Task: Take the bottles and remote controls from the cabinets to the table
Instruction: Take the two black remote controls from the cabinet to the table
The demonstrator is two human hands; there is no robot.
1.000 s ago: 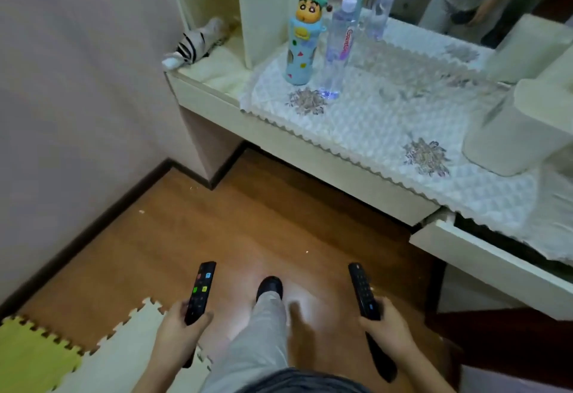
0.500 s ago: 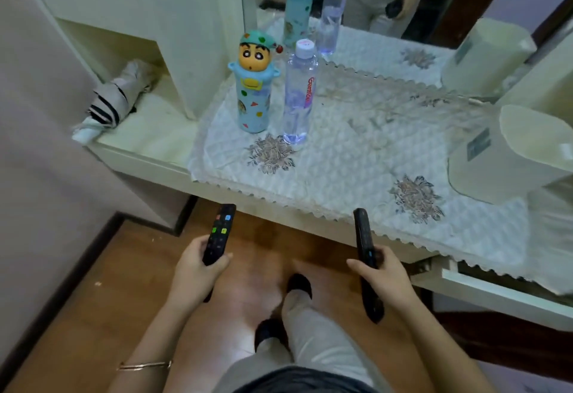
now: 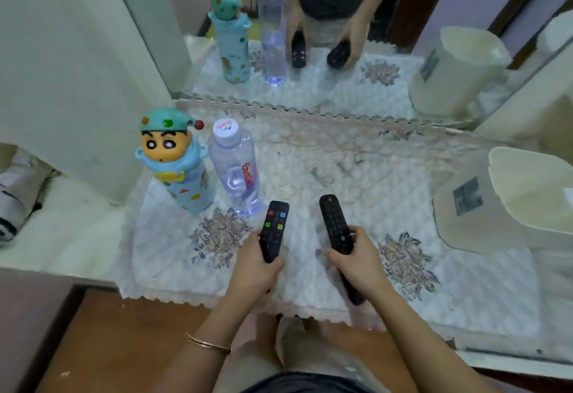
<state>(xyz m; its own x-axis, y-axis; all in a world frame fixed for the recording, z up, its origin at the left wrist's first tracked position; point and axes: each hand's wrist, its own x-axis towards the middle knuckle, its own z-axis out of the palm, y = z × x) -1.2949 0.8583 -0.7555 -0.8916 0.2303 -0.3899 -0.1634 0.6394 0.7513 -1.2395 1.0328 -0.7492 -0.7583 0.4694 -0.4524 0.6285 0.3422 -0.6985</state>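
Remotes are in both of your hands, low over the front part of the desk. Your left grip is curled closed round the lower half of the short black remote. This one has red, blue, green and yellow buttons near its far end. That far end points away from you and lies just beside the base of the clear water bottle.

Your right grip is wrapped round the middle of the long black remote. Its far end points towards the mirror and its near end sticks out below your palm. The two remotes lie roughly side by side, near each other but apart. You cannot tell from this view whether either one touches the cloth.

Both bottles already stand upright on the white quilted cloth that covers the desk, at its left side. The cartoon-character bottle, pale blue with a green cap, is left of the clear water bottle and just beside it. The water bottle has a white cap and a red label.

A cream container with a dark label sits at the right of the cloth, well apart from the bottles. A folded striped umbrella lies at the far left. You wear a thin bracelet on your left wrist, and the mirror shows the bottles and your hands with the remotes.
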